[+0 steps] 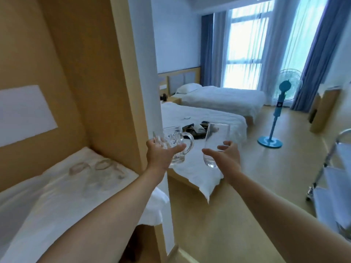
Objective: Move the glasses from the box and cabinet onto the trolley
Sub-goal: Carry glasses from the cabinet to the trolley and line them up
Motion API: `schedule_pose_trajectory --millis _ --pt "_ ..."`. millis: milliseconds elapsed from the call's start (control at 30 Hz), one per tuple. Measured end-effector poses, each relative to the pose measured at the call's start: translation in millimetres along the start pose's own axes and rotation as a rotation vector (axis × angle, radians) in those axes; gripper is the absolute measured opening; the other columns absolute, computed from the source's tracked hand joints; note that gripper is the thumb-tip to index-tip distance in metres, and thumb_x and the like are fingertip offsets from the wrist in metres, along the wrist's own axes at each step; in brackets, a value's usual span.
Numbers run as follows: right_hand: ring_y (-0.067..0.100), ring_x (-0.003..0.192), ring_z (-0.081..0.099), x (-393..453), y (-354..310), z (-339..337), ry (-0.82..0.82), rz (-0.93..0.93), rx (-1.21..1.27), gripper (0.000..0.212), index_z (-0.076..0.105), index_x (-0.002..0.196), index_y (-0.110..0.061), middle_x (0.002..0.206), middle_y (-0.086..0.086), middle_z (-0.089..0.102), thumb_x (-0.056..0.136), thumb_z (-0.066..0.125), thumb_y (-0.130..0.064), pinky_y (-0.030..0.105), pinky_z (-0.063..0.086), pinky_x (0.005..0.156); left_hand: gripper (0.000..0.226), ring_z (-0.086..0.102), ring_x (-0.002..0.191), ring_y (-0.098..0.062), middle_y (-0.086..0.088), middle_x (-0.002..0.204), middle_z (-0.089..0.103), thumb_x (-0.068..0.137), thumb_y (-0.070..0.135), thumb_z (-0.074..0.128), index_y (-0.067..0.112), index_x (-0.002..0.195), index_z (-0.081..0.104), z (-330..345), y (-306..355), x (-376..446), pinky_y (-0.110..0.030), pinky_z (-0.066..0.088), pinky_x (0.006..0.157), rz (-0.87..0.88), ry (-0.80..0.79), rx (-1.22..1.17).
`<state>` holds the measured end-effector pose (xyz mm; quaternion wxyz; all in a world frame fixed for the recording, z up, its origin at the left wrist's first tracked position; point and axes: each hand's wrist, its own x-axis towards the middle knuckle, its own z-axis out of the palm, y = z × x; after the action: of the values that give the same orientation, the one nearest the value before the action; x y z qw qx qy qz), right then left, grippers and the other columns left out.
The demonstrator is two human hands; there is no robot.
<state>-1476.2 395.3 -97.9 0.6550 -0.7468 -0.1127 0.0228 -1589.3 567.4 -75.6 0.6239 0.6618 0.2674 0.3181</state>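
My left hand (160, 152) holds the handled mug (175, 144) by its thick body, my right hand (226, 154) the smooth tumbler (214, 143); both are fragile, slippery, and well apart from the trolley (330, 179) at right.

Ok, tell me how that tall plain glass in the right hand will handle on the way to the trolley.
The tall glass is clear glass, so probably fragile. Its smooth, handleless sides look slippery in the right hand. Tall and narrow, it may tip if set down carelessly.
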Motion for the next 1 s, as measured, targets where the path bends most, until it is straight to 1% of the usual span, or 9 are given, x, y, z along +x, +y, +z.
schedule_pose_trajectory --millis 200,300,433,567,633,733,867,933,1000 --pt "0.027 0.108 0.062 64.1 32.7 -92.8 0.064 0.081 0.144 0.093 0.036 0.142 -0.019 0.12 0.007 0.058 0.068 0.092 -0.021 0.05 0.054 0.098 0.113 0.062 0.114 -0.043 -0.027 0.127 0.06 0.046 0.042 0.096 -0.001 0.138 0.046 119.8 5.6 14.0 -0.059 0.053 0.098 -0.018 -0.16 -0.026" --pt "0.031 0.105 0.067 89.0 45.8 -136.4 0.093 0.101 0.243 0.092 0.036 0.145 -0.017 0.118 0.012 0.062 0.07 0.089 -0.013 0.053 0.055 0.097 0.098 0.067 0.109 -0.034 -0.015 0.12 0.069 0.042 0.037 0.094 0.009 0.129 0.06 175.8 3.5 18.8 -0.053 0.057 0.094 -0.088 -0.231 -0.127" --pt "0.026 0.096 0.069 119.5 59.2 -186.3 0.148 0.106 0.291 0.091 0.037 0.146 -0.011 0.111 0.011 0.067 0.071 0.09 -0.014 0.043 0.056 0.088 0.064 0.068 0.109 -0.041 -0.015 0.112 0.074 0.057 0.025 0.093 0.01 0.115 0.071 242.0 -1.0 22.1 -0.059 0.054 0.097 -0.172 -0.334 -0.245" --pt "0.023 0.095 0.068 142.3 69.5 -222.8 0.212 0.116 0.295 0.093 0.039 0.142 -0.012 0.114 0.013 0.066 0.068 0.093 -0.024 0.033 0.053 0.074 0.042 0.075 0.089 -0.026 -0.007 0.103 0.078 0.072 0.019 0.089 0.014 0.111 0.073 295.0 -5.3 23.2 -0.039 0.063 0.079 -0.234 -0.423 -0.296" --pt "0.024 0.096 0.068 152.3 75.3 -237.9 0.23 0.123 0.282 0.094 0.04 0.141 -0.014 0.116 0.014 0.066 0.065 0.094 -0.029 0.031 0.053 0.071 0.052 0.076 0.088 -0.026 -0.011 0.107 0.077 0.07 0.019 0.09 0.011 0.117 0.07 317.4 -3.5 21.9 -0.041 0.063 0.08 -0.251 -0.466 -0.307" --pt "0.028 0.103 0.067 166.2 84.4 -256.7 0.268 0.14 0.258 0.097 0.041 0.14 -0.017 0.118 0.014 0.065 0.062 0.096 -0.036 0.041 0.056 0.087 0.083 0.071 0.105 -0.035 -0.015 0.118 0.072 0.058 0.027 0.093 0.008 0.131 0.059 344.9 0.4 22.1 -0.055 0.057 0.094 -0.267 -0.532 -0.264" --pt "0.029 0.107 0.066 180.3 93.3 -276.8 0.331 0.16 0.206 0.106 0.04 0.138 -0.022 0.118 0.012 0.064 0.05 0.092 -0.049 0.049 0.053 0.098 0.079 0.073 0.101 -0.037 -0.018 0.12 0.07 0.066 0.016 0.093 0.006 0.134 0.055 384.9 -2.4 36.1 -0.054 0.06 0.087 -0.267 -0.598 -0.227" --pt "0.03 0.106 0.067 189.6 100.3 -286.9 0.377 0.167 0.185 0.102 0.041 0.139 -0.02 0.119 0.012 0.064 0.056 0.095 -0.042 0.051 0.054 0.097 0.074 0.074 0.097 -0.035 -0.016 0.117 0.072 0.068 0.012 0.091 0.006 0.133 0.056 408.5 -7.1 45.0 -0.047 0.063 0.08 -0.242 -0.637 -0.214" --pt "0.032 0.107 0.067 201.4 107.2 -297.9 0.425 0.169 0.186 0.094 0.041 0.14 -0.017 0.12 0.014 0.063 0.065 0.095 -0.031 0.054 0.054 0.098 0.083 0.072 0.102 -0.031 -0.01 0.119 0.07 0.064 0.017 0.095 0.01 0.135 0.052 432.7 -12.5 54.4 -0.047 0.06 0.089 -0.228 -0.652 -0.17"
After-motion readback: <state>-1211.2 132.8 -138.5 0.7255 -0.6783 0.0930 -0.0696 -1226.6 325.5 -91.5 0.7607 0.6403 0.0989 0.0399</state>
